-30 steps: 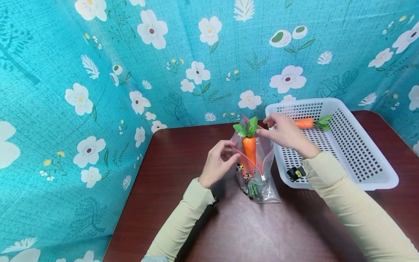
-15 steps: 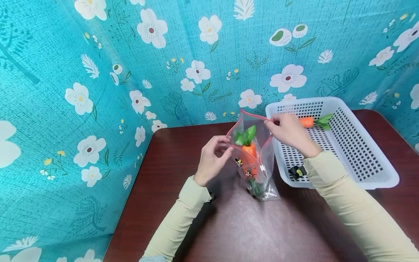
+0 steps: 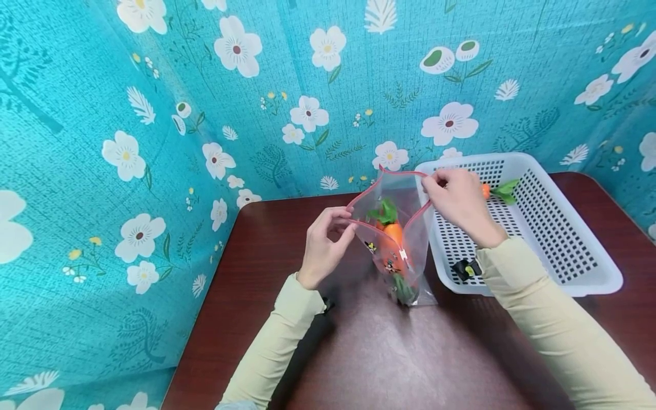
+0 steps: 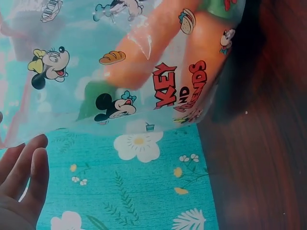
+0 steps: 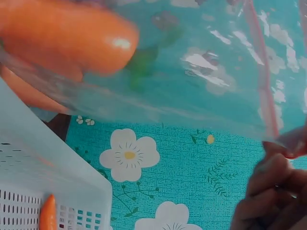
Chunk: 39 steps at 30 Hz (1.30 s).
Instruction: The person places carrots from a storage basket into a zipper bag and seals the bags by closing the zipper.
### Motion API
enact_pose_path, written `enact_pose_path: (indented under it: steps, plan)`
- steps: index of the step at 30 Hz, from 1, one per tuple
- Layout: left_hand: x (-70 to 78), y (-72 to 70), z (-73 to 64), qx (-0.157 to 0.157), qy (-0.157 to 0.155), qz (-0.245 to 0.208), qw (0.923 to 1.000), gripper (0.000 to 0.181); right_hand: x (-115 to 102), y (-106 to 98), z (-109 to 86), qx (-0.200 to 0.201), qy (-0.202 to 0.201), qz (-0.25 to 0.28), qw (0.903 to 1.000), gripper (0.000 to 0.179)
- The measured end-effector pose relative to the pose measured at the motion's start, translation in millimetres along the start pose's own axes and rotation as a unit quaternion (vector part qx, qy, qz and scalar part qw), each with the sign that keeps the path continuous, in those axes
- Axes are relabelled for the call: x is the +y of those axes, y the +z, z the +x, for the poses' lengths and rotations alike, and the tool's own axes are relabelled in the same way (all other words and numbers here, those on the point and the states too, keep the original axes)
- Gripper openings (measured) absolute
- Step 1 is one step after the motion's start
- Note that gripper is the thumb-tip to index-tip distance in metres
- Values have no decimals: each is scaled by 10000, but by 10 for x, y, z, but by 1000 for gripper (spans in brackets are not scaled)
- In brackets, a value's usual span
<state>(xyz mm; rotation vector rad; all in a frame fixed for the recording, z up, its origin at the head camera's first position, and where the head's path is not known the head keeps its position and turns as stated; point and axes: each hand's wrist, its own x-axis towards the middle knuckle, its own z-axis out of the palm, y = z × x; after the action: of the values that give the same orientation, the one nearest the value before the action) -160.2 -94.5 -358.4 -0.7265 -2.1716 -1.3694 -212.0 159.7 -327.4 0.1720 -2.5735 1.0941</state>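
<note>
A clear zip bag (image 3: 417,242) with a red-edged mouth and cartoon prints stands over the table, its mouth spread wide. My left hand (image 3: 324,245) pinches the left side of the mouth. At the far right corner, the rim is gripped between the thumb and fingers of my right hand (image 3: 459,202). Inside the bag are orange toy carrots (image 3: 393,233) with green leaves, one with its leaves up and another with leaves at the bottom. Through the printed plastic in the left wrist view, carrots (image 4: 148,48) lie side by side. The right wrist view shows a carrot's rounded end (image 5: 105,45).
A white perforated basket (image 3: 610,279) stands right of the bag, under my right forearm. One more carrot (image 3: 485,191) lies in it, partly hidden by my right hand. A flowered turquoise cloth (image 3: 287,85) hangs behind the dark wooden table (image 3: 256,256).
My hands have moved apart, pulling the bag's mouth wider and higher. The right hand has taken hold of the rim. The leaf-up carrot now sits lower inside the bag.
</note>
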Motion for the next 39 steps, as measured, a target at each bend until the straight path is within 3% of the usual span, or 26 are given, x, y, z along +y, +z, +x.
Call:
enact_pose_path:
  steps: [4, 7, 11, 19, 25, 35, 39]
  plan:
    - [0, -3, 13, 103, 111, 20, 9999, 21, -10, 3, -5, 468, 26, 139, 9988, 32]
    - [2, -3, 14, 103, 102, 28, 9999, 21, -8, 4, -2, 437, 39, 136, 9989, 32]
    - [-32, 11, 5, 43, 28, -9, 10000, 21, -2, -2, 2, 74, 161, 49, 9998, 35]
    - [-331, 88, -11, 37, 10, 46, 10000, 22, 31, 17, 14, -441, 130, -129, 9989, 37]
    - [-441, 123, -48, -193, 47, 53, 9998, 22, 98, 61, 8, -965, 132, -249, 9949, 39]
    - [-511, 159, -92, -539, -503, 1, 9973, 27, 193, 88, 22, -1968, 212, -495, 9790, 40]
    - [-532, 174, -100, -642, -633, -139, 9958, 31, 212, 122, 32, -2149, 181, -638, 9744, 38]
